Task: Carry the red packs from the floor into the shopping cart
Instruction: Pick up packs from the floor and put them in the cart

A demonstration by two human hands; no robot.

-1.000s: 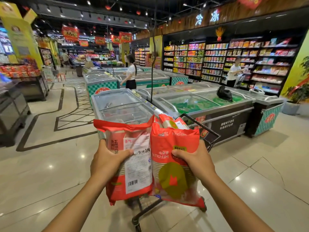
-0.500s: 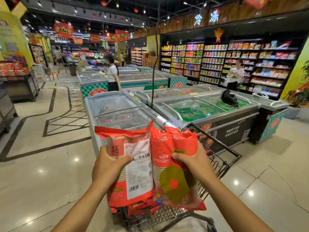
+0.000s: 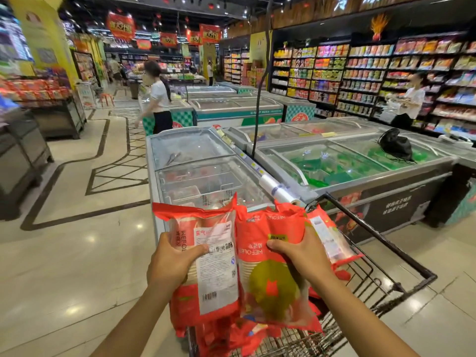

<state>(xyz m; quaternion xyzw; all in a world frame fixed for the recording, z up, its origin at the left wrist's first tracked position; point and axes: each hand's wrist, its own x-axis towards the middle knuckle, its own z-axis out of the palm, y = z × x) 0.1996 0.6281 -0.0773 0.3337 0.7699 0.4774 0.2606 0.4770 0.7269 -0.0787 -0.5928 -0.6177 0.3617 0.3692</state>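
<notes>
The left pack (image 3: 219, 269) and the right pack (image 3: 268, 289), two red packs, stand upright side by side and touch each other. Their long axis is vertical, with the crimped ends up toward the freezer (image 3: 195, 153). The left pack turns its white label with barcode to me. The right pack shows a green circle, and its print reads upside down. My left grip (image 3: 175, 264) is closed on the left edge of the left pack, thumb on the front. My right grip (image 3: 301, 256) clasps the upper part of the right pack. A third pack (image 3: 327, 238) shows just behind the right grip; I cannot tell if the fingers hold it. All three are above the shopping cart (image 3: 401, 251), where more red packs (image 3: 231, 336) lie, too mixed to count.
</notes>
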